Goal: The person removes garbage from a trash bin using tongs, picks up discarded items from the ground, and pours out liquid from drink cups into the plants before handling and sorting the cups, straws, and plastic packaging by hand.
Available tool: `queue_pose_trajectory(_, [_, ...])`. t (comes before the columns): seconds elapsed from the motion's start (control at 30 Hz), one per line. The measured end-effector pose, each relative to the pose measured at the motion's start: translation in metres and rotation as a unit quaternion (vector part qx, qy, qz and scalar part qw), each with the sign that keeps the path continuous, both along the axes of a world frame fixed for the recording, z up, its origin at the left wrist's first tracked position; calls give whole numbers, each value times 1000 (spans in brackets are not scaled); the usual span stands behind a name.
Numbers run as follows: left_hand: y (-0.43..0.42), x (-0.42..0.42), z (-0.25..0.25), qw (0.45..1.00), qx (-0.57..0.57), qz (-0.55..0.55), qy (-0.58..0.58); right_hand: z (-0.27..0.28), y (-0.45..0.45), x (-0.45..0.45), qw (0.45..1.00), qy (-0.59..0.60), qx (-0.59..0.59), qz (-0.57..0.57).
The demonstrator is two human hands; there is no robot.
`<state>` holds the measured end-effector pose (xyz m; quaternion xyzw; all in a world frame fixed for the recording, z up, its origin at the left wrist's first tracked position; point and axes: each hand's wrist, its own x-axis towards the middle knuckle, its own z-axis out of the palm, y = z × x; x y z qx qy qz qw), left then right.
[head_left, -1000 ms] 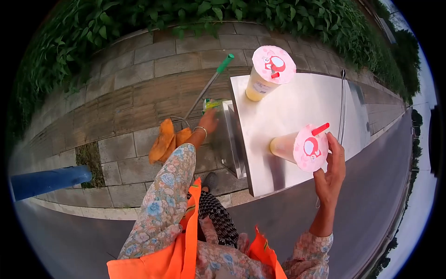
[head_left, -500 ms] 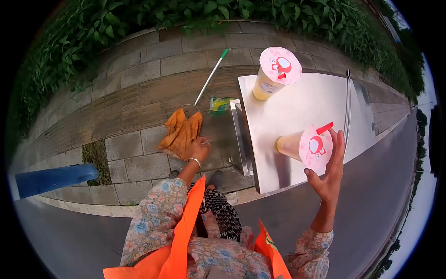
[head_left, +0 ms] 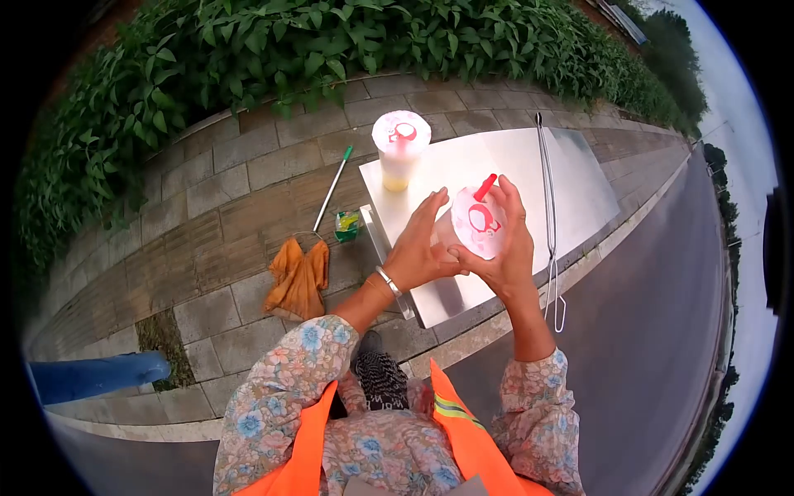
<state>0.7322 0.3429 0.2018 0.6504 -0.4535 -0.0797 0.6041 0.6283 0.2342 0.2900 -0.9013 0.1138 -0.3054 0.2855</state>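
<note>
A dense, green, leafy hedge and a smooth grey asphalt road are divided by a brown-grey paved walkway. Above the paving, a flat, silver metal top is set, crossed on its right part by a long, thin metal tool. Beside it, a rust-orange cloth is left on the paving at the lower end of a pale, green-tipped rod.

Over the metal top, a clear plastic cup with a round pink-and-white lid is framed by both bare hands. The right hand is curled about the lid's right and near edges; the left hand is half curled along the cup's left side, and whether it is pressed to the wall cannot be told. Nor is it shown whether the base is borne by the metal. A steady hold is best kept low on the body, evenly from both sides, with the thin wall not squeezed and the red straw left unbumped. The second, matching cup is stood at the far left corner, well placed if clear of the left fingers.
</note>
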Motion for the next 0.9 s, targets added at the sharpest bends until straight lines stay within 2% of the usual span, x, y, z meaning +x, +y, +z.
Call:
queue_pose_trajectory(0.07, [9,4,11,988,41,-83,123,9,2,-5,998,21,38,35])
queue_pose_trajectory(0.1, [14,3,13,995,42,-57,76,12,3,-4,998,-6,-23,61])
queue_pose_trajectory(0.33, [37,-3,13,999,44,17,4,20,7,-3,995,55,5,88])
queue_pose_trajectory(0.37, [42,-3,11,999,42,17,2,21,12,1,995,31,-21,89])
queue_pose_trajectory(0.47, [51,-4,13,995,72,62,-39,22,20,11,997,51,32,53])
queue_pose_trajectory(0.5, [51,1,0,992,46,75,-91,22,29,15,997,54,50,34])
queue_pose_trajectory(0.53, [54,0,-2,993,64,82,-60,14,34,22,999,-8,26,34])
queue_pose_trajectory(0.6, [63,-5,4,993,76,87,11,16,49,31,992,-39,103,56])
queue_pose_trajectory(0.63, [68,-5,3,992,73,92,41,10,51,36,992,-41,103,57])
queue_pose_trajectory(0.73, [79,2,-9,993,34,109,15,-14,55,57,985,-77,118,95])
queue_pose_trajectory(0.77, [87,5,-9,990,59,125,5,-22,56,64,980,-129,93,117])
queue_pose_trajectory(0.8, [93,8,-7,986,83,142,-3,-22,60,67,980,-132,92,117])
queue_pose_trajectory(0.87, [105,18,-4,986,92,136,2,-24,74,72,988,-143,5,51])
queue_pose_trajectory(0.9, [112,21,-1,987,100,129,9,-21,86,75,988,-144,4,51])
